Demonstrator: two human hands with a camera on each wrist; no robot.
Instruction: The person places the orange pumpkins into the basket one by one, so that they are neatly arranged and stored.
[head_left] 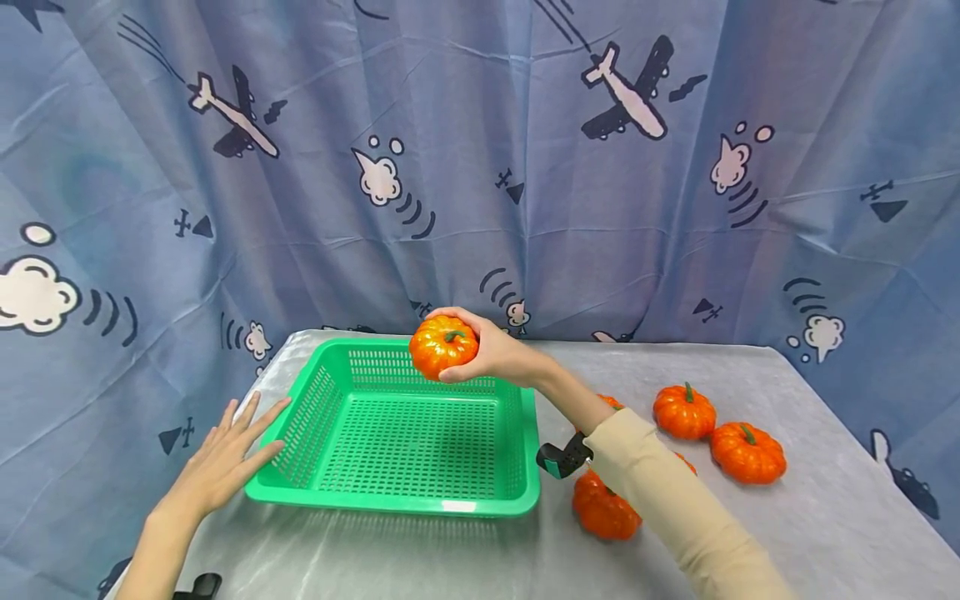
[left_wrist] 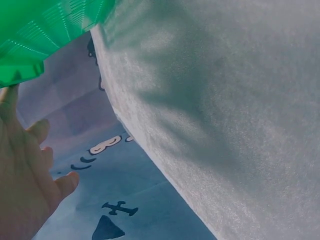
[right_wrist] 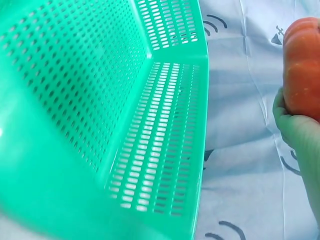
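Observation:
My right hand (head_left: pixel 483 346) grips an orange pumpkin (head_left: pixel 442 348) with a green stem, held above the back right part of a green plastic basket (head_left: pixel 390 502). In the right wrist view the pumpkin (right_wrist: pixel 303 70) shows at the right edge, beside the slotted basket wall (right_wrist: pixel 160 135). Nothing lies in the basket. At its left side, my left hand (head_left: pixel 225 458) has its fingers spread, with fingertips at the rim. The left wrist view shows a finger of that hand (left_wrist: pixel 25 160) against the basket's underside edge (left_wrist: pixel 30 70).
Right of the basket, several more pumpkins lie on the grey-white table (head_left: pixel 360 558): one at the back (head_left: pixel 684 412), one at far right (head_left: pixel 748 452), one in front (head_left: pixel 604 507), others partly hidden by the right arm. A blue airplane-print curtain (head_left: pixel 465 167) hangs behind.

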